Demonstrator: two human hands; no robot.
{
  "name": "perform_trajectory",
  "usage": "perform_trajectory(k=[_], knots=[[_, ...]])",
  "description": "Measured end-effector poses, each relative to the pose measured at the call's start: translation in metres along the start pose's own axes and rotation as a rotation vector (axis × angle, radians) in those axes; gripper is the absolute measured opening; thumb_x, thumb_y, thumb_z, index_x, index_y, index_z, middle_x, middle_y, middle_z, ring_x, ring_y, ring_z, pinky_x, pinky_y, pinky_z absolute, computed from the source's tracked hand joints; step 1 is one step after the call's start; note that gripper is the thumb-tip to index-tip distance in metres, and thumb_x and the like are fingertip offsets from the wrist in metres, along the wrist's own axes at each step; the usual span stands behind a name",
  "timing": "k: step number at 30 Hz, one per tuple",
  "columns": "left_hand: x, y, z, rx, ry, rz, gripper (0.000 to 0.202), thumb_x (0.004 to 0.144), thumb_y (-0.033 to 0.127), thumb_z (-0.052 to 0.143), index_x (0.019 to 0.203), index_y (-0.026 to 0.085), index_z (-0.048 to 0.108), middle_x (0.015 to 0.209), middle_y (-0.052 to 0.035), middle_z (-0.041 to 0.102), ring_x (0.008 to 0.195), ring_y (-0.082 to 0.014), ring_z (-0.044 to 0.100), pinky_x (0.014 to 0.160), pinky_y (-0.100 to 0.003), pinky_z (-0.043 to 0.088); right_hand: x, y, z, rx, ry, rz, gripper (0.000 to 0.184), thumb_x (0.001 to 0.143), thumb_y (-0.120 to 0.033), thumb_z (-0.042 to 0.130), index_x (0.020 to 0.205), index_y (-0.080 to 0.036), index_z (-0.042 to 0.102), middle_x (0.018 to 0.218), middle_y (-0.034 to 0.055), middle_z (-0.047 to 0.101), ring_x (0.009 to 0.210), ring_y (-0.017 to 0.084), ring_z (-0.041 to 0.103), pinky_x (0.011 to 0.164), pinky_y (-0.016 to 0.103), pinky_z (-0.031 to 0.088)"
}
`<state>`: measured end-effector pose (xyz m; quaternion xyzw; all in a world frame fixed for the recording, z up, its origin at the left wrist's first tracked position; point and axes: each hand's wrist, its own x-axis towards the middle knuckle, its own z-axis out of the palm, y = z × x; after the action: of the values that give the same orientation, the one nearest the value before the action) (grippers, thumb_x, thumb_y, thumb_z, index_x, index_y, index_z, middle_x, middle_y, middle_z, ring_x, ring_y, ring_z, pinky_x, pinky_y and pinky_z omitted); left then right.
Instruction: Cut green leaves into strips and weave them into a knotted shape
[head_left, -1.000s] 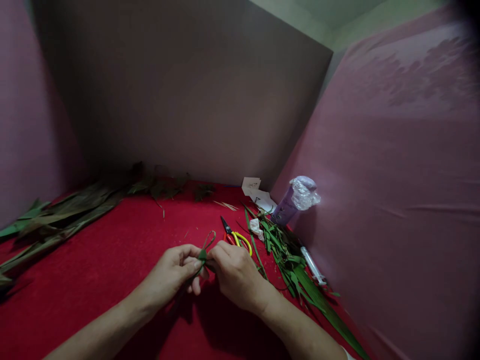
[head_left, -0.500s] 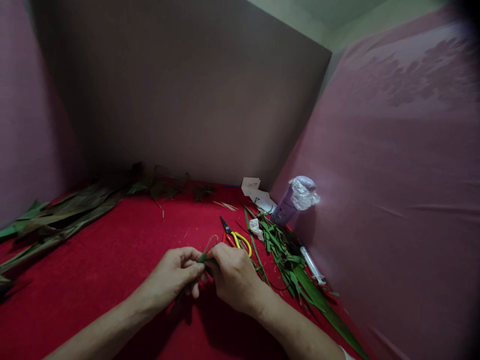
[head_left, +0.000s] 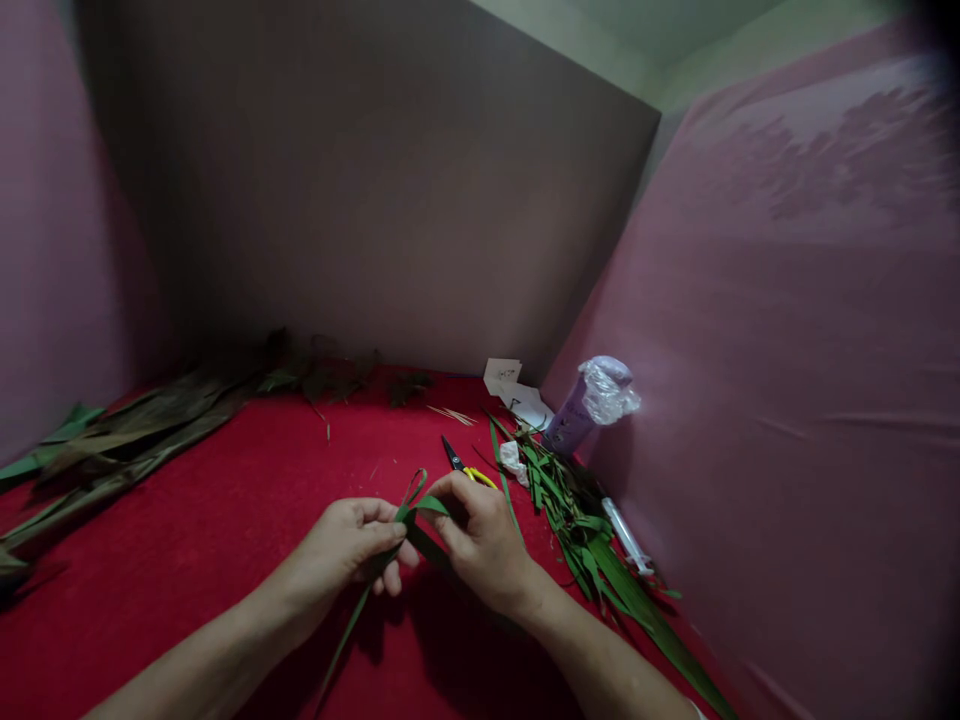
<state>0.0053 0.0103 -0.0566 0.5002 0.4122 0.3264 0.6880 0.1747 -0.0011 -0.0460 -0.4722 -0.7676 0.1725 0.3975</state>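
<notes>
Both hands work on a green leaf strip (head_left: pixel 432 506) held above the red tabletop (head_left: pixel 210 520). Clock positions are read from the held strip, with 12 o'clock toward the far wall. Proceed left to right.

1. Long leaves (head_left: pixel 150 440): between 9 and 10 o'clock, well apart from the work.
2. Left hand (head_left: pixel 352 545): at 8 o'clock, pinching the strip between thumb and forefinger; one narrow tail (head_left: pixel 349 635) hangs toward 7 o'clock. This pinch should stay directly over the fold, so that nothing slips.
3. Thin loop (head_left: pixel 414 486): just beside the fold, toward 12 o'clock. Avoid crushing it.
4. Right hand (head_left: pixel 484 540): near 3 o'clock, apparently pinching the strip's bent length; exact contact is hidden. Pull should be light and even, keeping the band flat; a sharp tug could split it.
5. Scissors (head_left: pixel 455 458): between 1 and 2 o'clock, partly behind the right hand.
6. Leaf cuttings (head_left: pixel 559 505): at 3 o'clock.
</notes>
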Motion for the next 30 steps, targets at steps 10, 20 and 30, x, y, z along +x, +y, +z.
perform_trajectory(k=[10,20,30], knots=[[0.0004,0.0004,0.001,-0.028,-0.034,-0.023,0.016,0.074,0.026,0.056,0.069,0.011,0.058,0.065,-0.0061,0.067,0.043,-0.0083,0.053,0.044,-0.02,0.033,0.0009,0.003,-0.0001,0.11,0.042,0.022,0.015,0.079,-0.015,0.056,0.093,-0.019,0.055,0.068,-0.0019,0.058,0.058,0.011,0.051,0.055,0.021,0.04],[-0.0017,0.0002,0.0039,0.011,-0.044,0.005,0.015,0.075,0.026,0.054,0.07,0.013,0.057,0.066,-0.0055,0.068,0.044,-0.0088,0.054,0.045,-0.021,0.034,-0.0006,0.0065,0.0005,-0.039,0.092,-0.06,0.009,0.085,-0.021,0.051,0.085,-0.018,0.06,0.073,0.0017,0.061,0.066,0.014,0.054,0.061,0.023,0.04],[-0.0015,-0.0001,0.005,0.019,-0.066,0.004,0.014,0.076,0.025,0.054,0.07,0.013,0.056,0.066,-0.0061,0.069,0.044,-0.0089,0.055,0.044,-0.021,0.034,-0.0006,0.009,0.0022,-0.115,0.144,-0.077,0.007,0.084,-0.021,0.052,0.081,-0.018,0.058,0.071,0.0019,0.061,0.064,0.014,0.054,0.06,0.023,0.037]])
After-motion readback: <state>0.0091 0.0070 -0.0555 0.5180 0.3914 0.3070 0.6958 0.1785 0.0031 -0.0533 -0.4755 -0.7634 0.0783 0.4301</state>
